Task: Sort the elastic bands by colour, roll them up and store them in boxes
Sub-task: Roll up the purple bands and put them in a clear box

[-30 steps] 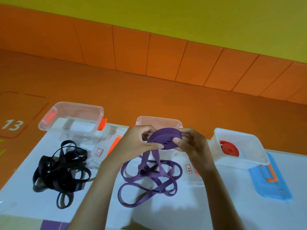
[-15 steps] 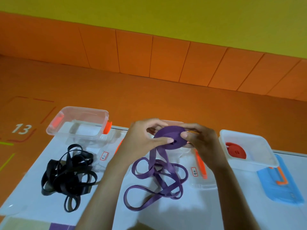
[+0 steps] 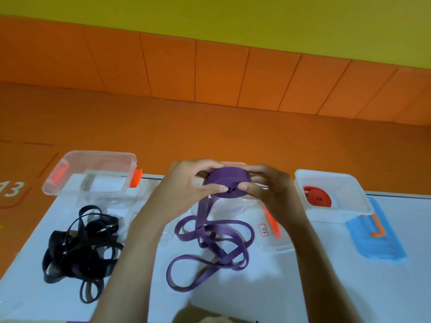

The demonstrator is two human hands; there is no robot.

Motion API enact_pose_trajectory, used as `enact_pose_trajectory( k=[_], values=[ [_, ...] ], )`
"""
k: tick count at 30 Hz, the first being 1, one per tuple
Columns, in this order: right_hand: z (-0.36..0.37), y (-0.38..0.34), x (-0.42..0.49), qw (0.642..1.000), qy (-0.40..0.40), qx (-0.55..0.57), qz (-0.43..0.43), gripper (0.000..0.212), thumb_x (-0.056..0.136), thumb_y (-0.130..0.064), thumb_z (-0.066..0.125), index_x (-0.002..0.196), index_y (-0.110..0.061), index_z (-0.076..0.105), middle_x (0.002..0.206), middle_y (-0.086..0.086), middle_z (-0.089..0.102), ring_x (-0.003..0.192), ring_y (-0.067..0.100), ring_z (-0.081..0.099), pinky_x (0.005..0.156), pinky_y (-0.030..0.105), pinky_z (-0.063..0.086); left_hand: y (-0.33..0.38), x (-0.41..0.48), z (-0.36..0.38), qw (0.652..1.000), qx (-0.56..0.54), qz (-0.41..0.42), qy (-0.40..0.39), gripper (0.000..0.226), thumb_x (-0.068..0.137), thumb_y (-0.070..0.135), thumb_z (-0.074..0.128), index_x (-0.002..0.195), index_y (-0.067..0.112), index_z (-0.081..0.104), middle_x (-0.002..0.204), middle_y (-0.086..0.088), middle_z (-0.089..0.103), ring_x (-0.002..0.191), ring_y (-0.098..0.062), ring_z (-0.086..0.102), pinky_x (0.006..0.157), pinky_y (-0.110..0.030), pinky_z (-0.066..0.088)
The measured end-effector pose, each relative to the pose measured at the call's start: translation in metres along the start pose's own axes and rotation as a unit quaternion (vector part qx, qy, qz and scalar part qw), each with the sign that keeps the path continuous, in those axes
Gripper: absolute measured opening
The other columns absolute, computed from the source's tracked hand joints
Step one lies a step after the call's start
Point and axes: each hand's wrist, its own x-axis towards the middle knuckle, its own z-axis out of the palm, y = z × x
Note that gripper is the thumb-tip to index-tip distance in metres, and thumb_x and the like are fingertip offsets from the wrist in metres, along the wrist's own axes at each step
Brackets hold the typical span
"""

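I have both hands clasped round the purple roll (image 3: 227, 183), held above the table (image 3: 326, 287) in front of the middle box (image 3: 233, 163). The left hand (image 3: 189, 183) grips its left side and the right hand (image 3: 270, 190) its right, with the thumbs almost meeting on the near face. The loose purple tail (image 3: 210, 248) hangs from the roll into a tangle on the table. The black bands (image 3: 79, 243) lie heaped to the left, and a red roll (image 3: 318, 197) sits in the right box (image 3: 335, 180).

I see three boxes (image 3: 70, 183), one blue lid (image 3: 377, 241), one black band heap (image 3: 79, 248), one purple band bunch (image 3: 224, 180) and one red roll (image 3: 318, 199).
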Motion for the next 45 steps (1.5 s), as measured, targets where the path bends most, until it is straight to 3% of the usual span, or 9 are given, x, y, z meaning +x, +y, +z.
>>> enact_pose_trajectory(
  k=[4,8,13,18,24,30,36,41,45],
  values=[
    [-0.008,-0.004,-0.001,0.995,0.031,0.090,0.018,0.026,0.084,-0.023,0.087,0.107,-0.034,0.080,0.101,0.007,0.081,0.095,0.027,0.080,0.068,0.032,0.066,-0.006,-0.001,0.006,0.989,-0.141,-0.034,-0.020,0.035,0.086,0.028,0.088,0.116,0.038,0.073,0.111,0.019,0.078,0.103,-0.004,0.074,0.088,-0.014,0.053],
    [-0.002,0.003,-0.004,0.993,0.027,0.103,0.047,0.023,0.086,-0.017,0.083,0.107,-0.025,0.079,0.107,0.010,0.078,0.100,0.031,0.078,0.071,0.038,0.066,-0.023,-0.006,0.006,0.982,-0.160,-0.085,-0.045,0.022,0.083,0.023,0.091,0.099,0.030,0.077,0.083,0.018,0.072,0.076,-0.004,0.064,0.077,-0.017,0.052],
    [-0.003,-0.003,-0.001,0.998,-0.054,-0.013,0.015,0.039,0.086,-0.032,0.082,0.120,-0.047,0.071,0.119,-0.009,0.077,0.108,0.014,0.076,0.082,0.023,0.061,-0.021,-0.006,0.003,0.991,-0.103,-0.064,-0.064,0.027,0.080,0.041,0.087,0.103,0.032,0.078,0.101,0.009,0.080,0.095,-0.013,0.075,0.088,-0.032,0.060],
    [-0.002,-0.006,-0.002,0.996,0.011,0.092,0.014,0.028,0.081,-0.032,0.084,0.109,-0.035,0.081,0.105,0.004,0.082,0.093,0.026,0.080,0.071,0.027,0.064,-0.015,-0.012,0.012,0.988,-0.150,-0.030,-0.010,0.046,0.085,0.029,0.089,0.125,0.038,0.070,0.109,0.009,0.080,0.104,-0.012,0.074,0.092,-0.021,0.055],
    [-0.001,0.001,-0.004,0.982,0.037,0.183,0.011,0.037,0.078,-0.041,0.090,0.108,-0.023,0.079,0.106,0.009,0.080,0.096,0.031,0.078,0.070,0.030,0.065,-0.013,-0.013,0.006,0.982,-0.183,-0.043,0.000,0.027,0.085,0.018,0.089,0.108,0.027,0.079,0.099,0.019,0.077,0.092,-0.002,0.072,0.087,-0.016,0.054],
    [-0.017,-0.005,0.004,0.994,-0.034,-0.107,-0.007,0.039,0.079,-0.042,0.088,0.111,-0.036,0.068,0.106,-0.018,0.077,0.104,0.011,0.074,0.087,0.024,0.062,-0.013,-0.010,-0.002,0.992,-0.118,-0.035,-0.019,0.026,0.090,0.031,0.084,0.114,0.037,0.077,0.112,0.017,0.078,0.106,-0.007,0.072,0.089,-0.019,0.056],
    [-0.007,0.002,0.002,0.999,0.028,-0.017,-0.003,0.032,0.078,-0.033,0.085,0.108,-0.026,0.077,0.094,-0.003,0.082,0.086,0.020,0.079,0.068,0.026,0.064,-0.025,-0.012,0.010,0.970,-0.224,-0.095,0.008,0.031,0.090,0.018,0.085,0.118,0.025,0.075,0.104,0.003,0.080,0.095,-0.013,0.075,0.087,-0.026,0.058],
    [0.001,0.027,0.000,0.992,-0.014,-0.105,0.063,0.032,0.078,-0.034,0.091,0.104,-0.034,0.073,0.096,-0.014,0.081,0.090,0.009,0.079,0.073,0.025,0.065,-0.043,-0.010,-0.002,0.983,-0.139,-0.108,-0.044,0.020,0.088,0.023,0.087,0.106,0.021,0.079,0.100,-0.002,0.080,0.093,-0.023,0.076,0.085,-0.042,0.063],
    [-0.003,0.027,0.002,0.987,-0.035,-0.153,0.042,0.038,0.075,-0.044,0.088,0.109,-0.035,0.075,0.098,-0.017,0.081,0.091,0.007,0.078,0.077,0.025,0.065,-0.039,-0.004,-0.005,0.991,-0.100,-0.083,-0.037,0.022,0.088,0.028,0.086,0.109,0.026,0.080,0.104,0.010,0.080,0.098,-0.013,0.074,0.087,-0.031,0.061]
  ],
)
